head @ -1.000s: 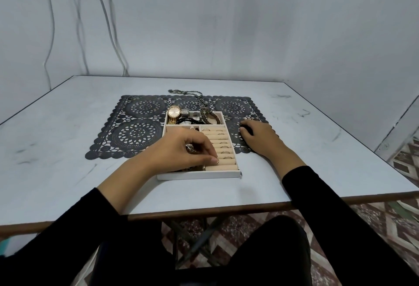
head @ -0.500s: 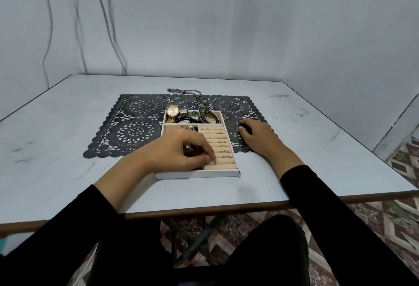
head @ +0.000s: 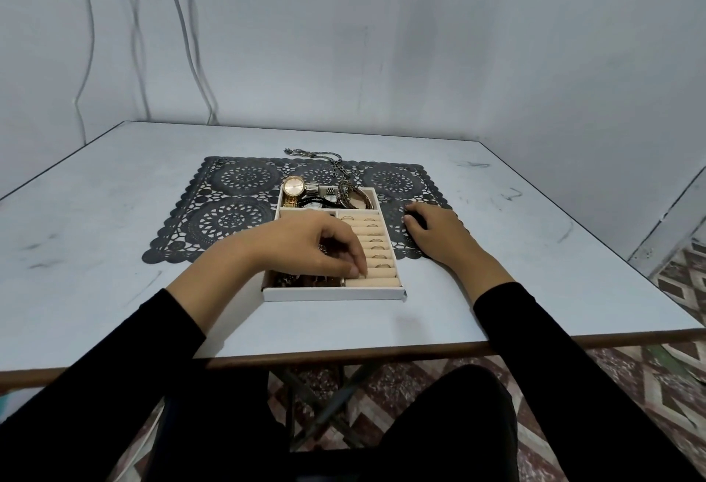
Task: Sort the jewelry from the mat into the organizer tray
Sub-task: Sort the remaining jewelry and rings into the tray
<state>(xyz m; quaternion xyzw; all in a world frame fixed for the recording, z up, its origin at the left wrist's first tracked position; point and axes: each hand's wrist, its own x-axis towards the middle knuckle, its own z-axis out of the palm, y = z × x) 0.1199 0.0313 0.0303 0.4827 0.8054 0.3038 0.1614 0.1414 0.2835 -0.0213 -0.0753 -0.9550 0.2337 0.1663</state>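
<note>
White tray point(head: 332, 293) sits on a pale table point(head: 114, 252), its far half on the one black lace mat point(head: 237, 179). Its long axis runs straight away from the seated person, and the beige rolls point(head: 376, 283) in its right part lie crosswise.

Two hands are at work. The left hand point(head: 305, 244) hangs over the tray's middle, knuckles up and fingers curled down, with the fingertips point(head: 353, 269) pressed on a roll near the tray's near edge. Something metallic glints under the palm, but whether the fingers pinch a piece cannot be told. The right hand point(head: 439, 233) rests palm down on the mat just right of the tray, fingers loosely bent, with nothing seen in its grasp.

At least six rings point(head: 382, 265) stand in the slots between the rolls. One gold watch point(head: 294, 186) lies face up on the tray's far left corner. One chain point(head: 324, 156) trails from the tray's far compartment out over the mat and onto the table beyond. A dark tangle point(head: 290, 281) fills the near left compartment; its pieces are too small to count. One small ring-like item point(head: 222, 161) lies at the mat's corner, far left of the tray.

Black sleeves point(head: 133, 359) cover both forearms. Several thin cables point(head: 183, 23) hang down the wall behind the tray.
</note>
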